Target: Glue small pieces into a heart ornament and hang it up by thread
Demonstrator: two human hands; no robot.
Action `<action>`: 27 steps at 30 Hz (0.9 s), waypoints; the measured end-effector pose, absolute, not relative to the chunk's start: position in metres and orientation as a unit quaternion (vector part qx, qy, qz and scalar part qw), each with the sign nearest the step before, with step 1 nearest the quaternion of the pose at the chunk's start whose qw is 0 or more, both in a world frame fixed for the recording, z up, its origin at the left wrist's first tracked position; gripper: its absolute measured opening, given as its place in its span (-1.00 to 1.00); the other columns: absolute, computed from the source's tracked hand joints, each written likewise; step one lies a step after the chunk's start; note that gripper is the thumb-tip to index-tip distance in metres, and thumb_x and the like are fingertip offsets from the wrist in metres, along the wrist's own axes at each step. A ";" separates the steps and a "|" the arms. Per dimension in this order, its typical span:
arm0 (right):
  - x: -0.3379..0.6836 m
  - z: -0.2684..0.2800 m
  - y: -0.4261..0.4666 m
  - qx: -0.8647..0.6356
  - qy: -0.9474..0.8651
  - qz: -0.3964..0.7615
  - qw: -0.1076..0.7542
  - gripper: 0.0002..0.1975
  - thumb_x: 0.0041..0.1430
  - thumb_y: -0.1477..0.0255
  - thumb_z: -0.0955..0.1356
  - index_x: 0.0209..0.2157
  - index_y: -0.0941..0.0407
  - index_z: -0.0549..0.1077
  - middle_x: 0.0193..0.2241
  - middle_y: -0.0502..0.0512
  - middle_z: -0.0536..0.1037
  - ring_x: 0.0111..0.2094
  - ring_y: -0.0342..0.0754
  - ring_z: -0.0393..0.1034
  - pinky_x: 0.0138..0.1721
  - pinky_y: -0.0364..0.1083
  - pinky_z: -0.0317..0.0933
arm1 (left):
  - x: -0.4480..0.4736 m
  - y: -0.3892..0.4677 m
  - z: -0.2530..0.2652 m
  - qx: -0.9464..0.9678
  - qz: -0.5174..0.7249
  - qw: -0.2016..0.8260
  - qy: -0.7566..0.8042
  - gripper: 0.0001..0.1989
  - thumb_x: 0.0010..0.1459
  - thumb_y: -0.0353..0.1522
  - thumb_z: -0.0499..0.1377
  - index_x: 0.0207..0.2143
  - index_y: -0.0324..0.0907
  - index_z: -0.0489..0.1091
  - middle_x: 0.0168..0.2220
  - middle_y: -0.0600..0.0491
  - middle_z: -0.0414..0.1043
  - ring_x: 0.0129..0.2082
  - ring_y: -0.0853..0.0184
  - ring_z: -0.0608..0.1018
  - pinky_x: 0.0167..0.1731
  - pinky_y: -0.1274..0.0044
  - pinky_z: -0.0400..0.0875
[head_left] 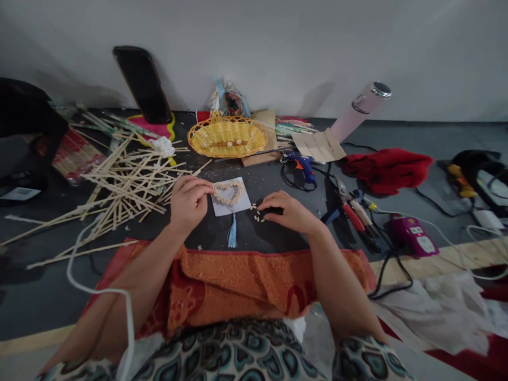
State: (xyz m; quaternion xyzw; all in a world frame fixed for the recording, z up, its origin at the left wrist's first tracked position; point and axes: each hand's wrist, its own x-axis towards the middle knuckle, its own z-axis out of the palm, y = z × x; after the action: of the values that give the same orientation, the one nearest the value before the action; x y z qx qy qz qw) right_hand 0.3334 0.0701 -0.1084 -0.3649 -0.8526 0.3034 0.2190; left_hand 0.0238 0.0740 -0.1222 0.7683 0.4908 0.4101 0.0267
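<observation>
A heart-shaped frame (pixel 217 199) of small cream pieces lies on a white paper square (pixel 245 202), with a light blue tassel (pixel 232 236) hanging from its lower point. At its left side, my left hand (pixel 189 205) is closed, thumb and fingertips pinching the edge. My right hand (pixel 291 212) is low over the dark table, thumb and index finger apart and curved beside several short cream stick pieces (pixel 256 212). Nothing shows held in it, though its inner fingers are partly hidden.
Loose wooden sticks (pixel 123 185) pile up on the left. Behind are a yellow wicker basket (pixel 227 138) and a propped phone (pixel 143 84). To the right are a blue glue gun (pixel 304 166), pliers (pixel 352 211), a red cloth (pixel 389 168) and a pink flask (pixel 359 108). An orange towel (pixel 246 280) covers the front edge.
</observation>
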 end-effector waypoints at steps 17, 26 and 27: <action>0.328 -0.114 0.074 -0.446 -0.813 0.285 0.245 -0.79 0.26 0.51 0.27 -0.17 0.06 0.53 -0.23 0.08 0.59 -0.18 -0.05 0.44 -0.10 -0.02 0.28 | 0.028 0.072 -0.118 0.767 0.410 0.027 0.493 -0.71 0.11 -0.58 0.07 -0.30 -0.10 0.51 -0.21 0.06 0.57 -0.12 0.22 0.49 -0.01 0.26 0.37; 0.327 -0.117 0.072 -0.443 -0.823 0.250 0.251 -0.79 0.26 0.52 0.27 -0.18 0.08 0.53 -0.23 0.09 0.59 -0.16 -0.03 0.43 -0.08 -0.01 0.27 | 0.042 0.040 -0.095 0.844 0.251 0.055 0.471 -0.72 0.07 -0.60 0.06 -0.42 -0.10 0.49 -0.36 0.06 0.56 -0.10 0.17 0.42 -0.06 0.24 0.30; 0.325 -0.115 0.071 -0.446 -0.822 0.235 0.267 -0.79 0.27 0.52 0.26 -0.18 0.08 0.53 -0.23 0.10 0.59 -0.16 -0.02 0.43 -0.08 0.00 0.28 | 0.044 0.031 -0.093 0.854 0.218 0.066 0.469 -0.70 0.06 -0.60 0.05 -0.39 -0.09 0.50 -0.34 0.06 0.56 -0.08 0.15 0.42 -0.07 0.23 0.28</action>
State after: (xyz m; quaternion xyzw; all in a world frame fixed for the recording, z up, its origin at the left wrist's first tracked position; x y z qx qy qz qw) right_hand 0.3251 0.0708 -0.1153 -0.4459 -0.8217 0.2346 0.2666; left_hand 0.0443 0.0313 -0.0934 0.8536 0.4686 0.2179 0.0664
